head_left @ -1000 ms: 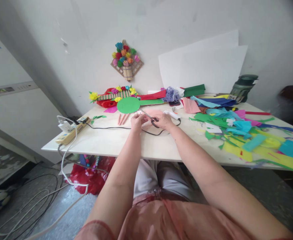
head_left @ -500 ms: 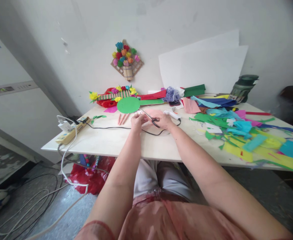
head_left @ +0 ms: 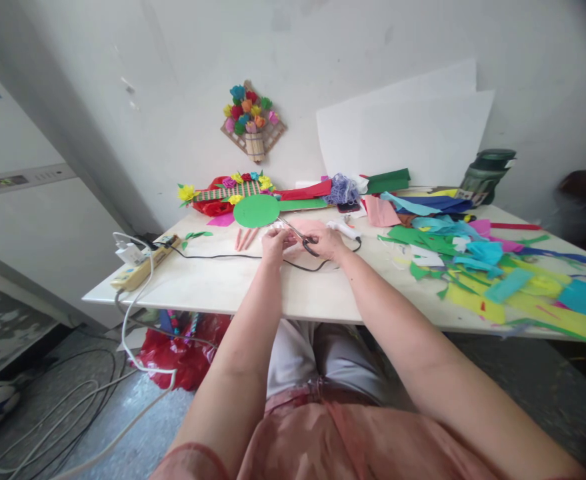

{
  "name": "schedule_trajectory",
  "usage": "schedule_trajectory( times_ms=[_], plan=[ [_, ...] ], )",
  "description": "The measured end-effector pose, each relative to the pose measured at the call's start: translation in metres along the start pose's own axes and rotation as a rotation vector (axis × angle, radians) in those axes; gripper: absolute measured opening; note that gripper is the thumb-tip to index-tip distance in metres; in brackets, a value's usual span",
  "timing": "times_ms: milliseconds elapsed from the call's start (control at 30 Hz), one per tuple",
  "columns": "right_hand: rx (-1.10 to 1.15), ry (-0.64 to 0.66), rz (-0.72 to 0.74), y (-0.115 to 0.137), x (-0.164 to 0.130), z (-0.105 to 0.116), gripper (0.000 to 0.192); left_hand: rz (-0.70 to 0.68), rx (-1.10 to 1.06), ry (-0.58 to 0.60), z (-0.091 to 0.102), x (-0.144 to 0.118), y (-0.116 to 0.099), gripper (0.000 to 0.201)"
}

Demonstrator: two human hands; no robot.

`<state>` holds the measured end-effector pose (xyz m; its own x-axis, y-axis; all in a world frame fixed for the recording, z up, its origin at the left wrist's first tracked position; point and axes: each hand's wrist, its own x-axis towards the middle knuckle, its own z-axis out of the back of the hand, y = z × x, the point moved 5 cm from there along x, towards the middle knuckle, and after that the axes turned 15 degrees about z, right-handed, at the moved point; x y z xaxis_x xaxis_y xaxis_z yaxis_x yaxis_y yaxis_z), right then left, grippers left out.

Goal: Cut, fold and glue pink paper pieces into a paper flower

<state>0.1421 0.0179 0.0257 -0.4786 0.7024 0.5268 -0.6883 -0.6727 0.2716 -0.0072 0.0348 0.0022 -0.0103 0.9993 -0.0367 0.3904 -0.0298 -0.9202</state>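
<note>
My right hand grips black-handled scissors whose blades point left and away, toward the green paper disc. My left hand pinches a small pale piece of paper right at the blades. Both hands work close together over the white table, just in front of the disc. A few pink paper strips lie to the left of my left hand.
A white glue gun with a black cord lies beside my right hand. A power strip sits at the table's left edge. Several coloured paper scraps cover the right side. A paper flower craft and a dark green bottle stand at the back.
The scissors have shifted slightly in my right hand against the paper; both hands stay in the same spot.
</note>
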Motion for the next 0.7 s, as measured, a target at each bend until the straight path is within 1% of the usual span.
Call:
schedule_trajectory(
  times_ms=[167, 267, 333, 467, 567, 633, 700],
  plan=[
    [0.106, -0.026, -0.038, 0.0, 0.0, 0.0, 0.022, 0.002, -0.002, -0.003, -0.001, -0.003, -0.002, 0.028],
    [0.214, -0.058, -0.046, -0.003, 0.001, -0.002, 0.025, 0.009, -0.001, -0.012, -0.001, -0.003, -0.002, 0.029],
    [0.324, -0.096, -0.07, -0.007, 0.001, -0.005, 0.031, 0.008, -0.013, -0.025, 0.0, -0.003, -0.002, 0.029],
    [0.624, -0.165, -0.182, -0.017, 0.0, -0.009, 0.042, 0.013, -0.048, -0.062, 0.004, -0.001, -0.003, 0.028],
    [0.804, -0.224, -0.18, -0.02, 0.001, -0.008, 0.046, 0.029, -0.086, -0.095, 0.008, 0.002, -0.003, 0.028],
    [0.801, -0.262, -0.172, -0.023, 0.001, -0.007, 0.046, 0.027, -0.14, -0.121, 0.011, 0.003, -0.004, 0.026],
    [0.683, -0.285, -0.164, -0.026, 0.001, -0.004, 0.042, 0.031, -0.198, -0.138, 0.013, 0.004, -0.005, 0.024]
  ],
)
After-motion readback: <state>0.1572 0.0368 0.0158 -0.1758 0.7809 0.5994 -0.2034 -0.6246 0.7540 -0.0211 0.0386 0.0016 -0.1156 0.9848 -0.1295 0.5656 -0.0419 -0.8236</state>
